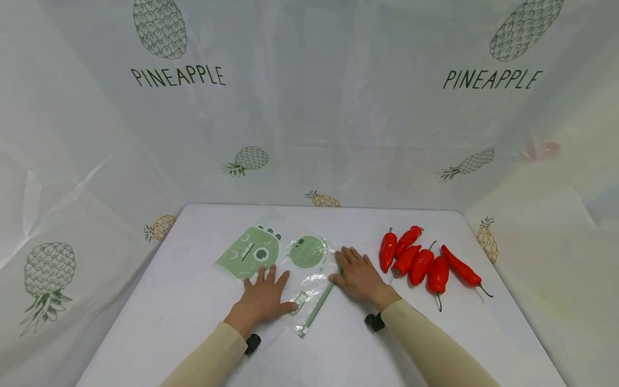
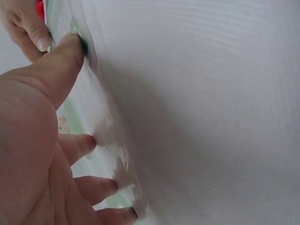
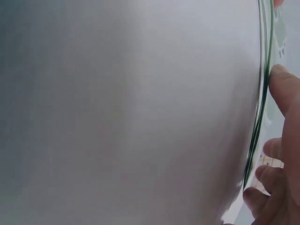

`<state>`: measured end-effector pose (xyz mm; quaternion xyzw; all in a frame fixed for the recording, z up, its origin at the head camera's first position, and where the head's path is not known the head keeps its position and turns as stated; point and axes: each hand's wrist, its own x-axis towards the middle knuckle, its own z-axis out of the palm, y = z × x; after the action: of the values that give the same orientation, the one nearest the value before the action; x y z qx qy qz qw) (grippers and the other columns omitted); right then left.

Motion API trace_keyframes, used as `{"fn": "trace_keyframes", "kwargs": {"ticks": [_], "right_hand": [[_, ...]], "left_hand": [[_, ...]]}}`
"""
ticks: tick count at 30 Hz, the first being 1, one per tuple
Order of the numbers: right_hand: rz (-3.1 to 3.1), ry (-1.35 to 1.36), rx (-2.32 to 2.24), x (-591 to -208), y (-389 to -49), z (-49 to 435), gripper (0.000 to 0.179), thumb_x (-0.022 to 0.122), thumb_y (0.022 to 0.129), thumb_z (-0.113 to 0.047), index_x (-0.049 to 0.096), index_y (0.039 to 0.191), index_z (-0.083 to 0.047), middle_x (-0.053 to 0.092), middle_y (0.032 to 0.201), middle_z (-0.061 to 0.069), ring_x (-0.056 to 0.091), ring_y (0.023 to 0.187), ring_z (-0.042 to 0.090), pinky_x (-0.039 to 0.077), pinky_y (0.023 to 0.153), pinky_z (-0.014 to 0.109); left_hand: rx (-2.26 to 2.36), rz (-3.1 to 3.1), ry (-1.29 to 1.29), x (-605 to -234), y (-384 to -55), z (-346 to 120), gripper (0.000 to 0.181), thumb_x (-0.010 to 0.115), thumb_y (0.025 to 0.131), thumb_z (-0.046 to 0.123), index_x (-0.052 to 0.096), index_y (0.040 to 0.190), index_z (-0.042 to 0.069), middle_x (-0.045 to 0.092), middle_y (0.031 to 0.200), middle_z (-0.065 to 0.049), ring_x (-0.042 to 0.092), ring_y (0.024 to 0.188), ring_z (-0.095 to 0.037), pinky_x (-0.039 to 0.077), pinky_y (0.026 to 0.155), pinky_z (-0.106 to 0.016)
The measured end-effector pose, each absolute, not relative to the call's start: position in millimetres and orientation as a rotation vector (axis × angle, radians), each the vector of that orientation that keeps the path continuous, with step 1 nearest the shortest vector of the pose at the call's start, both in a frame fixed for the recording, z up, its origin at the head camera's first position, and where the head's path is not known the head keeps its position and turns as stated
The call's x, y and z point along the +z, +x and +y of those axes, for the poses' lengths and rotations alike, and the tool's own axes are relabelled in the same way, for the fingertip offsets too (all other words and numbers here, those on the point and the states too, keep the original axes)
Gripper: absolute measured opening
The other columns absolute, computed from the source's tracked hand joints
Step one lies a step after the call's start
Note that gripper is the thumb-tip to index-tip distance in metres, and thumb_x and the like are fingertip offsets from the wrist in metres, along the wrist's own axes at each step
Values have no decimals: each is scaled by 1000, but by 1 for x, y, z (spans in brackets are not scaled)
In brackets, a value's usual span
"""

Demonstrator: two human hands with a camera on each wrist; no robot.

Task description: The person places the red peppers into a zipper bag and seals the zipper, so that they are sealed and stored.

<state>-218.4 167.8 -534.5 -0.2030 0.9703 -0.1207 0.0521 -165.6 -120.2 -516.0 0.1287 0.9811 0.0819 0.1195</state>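
Clear plastic zip bag [image 1: 293,264] lies aslant on white worktop [image 1: 155,317], centre, between and under both hands. Left hand [image 1: 263,302]: grip released, fingers spread on the bag's lower left, covering part of it; thumb near small green label [image 1: 301,302]. Right hand [image 1: 360,277]: grip released too, fingers extended, resting at the bag's right edge and hiding the upper end of green zip strip [image 1: 320,302]. Bag's far edge hard to make out, see-through. Left wrist view cuts off the right hand and a red sliver; right wrist view mostly bare pale surface, hand cropped at the edge. Beige sleeves [image 1: 423,341] run out of frame at bottom. Faint red shape [image 1: 541,150] at right curtain, too blurred to name.

Counts: one bag, two large green prints on it (one-eyed face, round bird); six red peppers [image 1: 422,267] grouped right of right hand, apart from it; two black wrist devices [image 1: 253,344]; one pineapple-print curtain [image 1: 309,118], two "PINEAPPLE" captions, fruit above both cropped at top.
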Motion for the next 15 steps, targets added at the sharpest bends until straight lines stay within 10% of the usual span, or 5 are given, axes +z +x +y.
{"fn": "trace_keyframes", "kwargs": {"ticks": [15], "right_hand": [[3093,-495,-541,-528,-201,204,84,72,98,-46,38,162,-4,42,163,22,43,147,46,50,109,59]], "left_hand": [[254,2958,313,-513,-166,-112,83,72,93,60,53,152,6,45,159,-29,35,150,-55,33,111,-79]]}}
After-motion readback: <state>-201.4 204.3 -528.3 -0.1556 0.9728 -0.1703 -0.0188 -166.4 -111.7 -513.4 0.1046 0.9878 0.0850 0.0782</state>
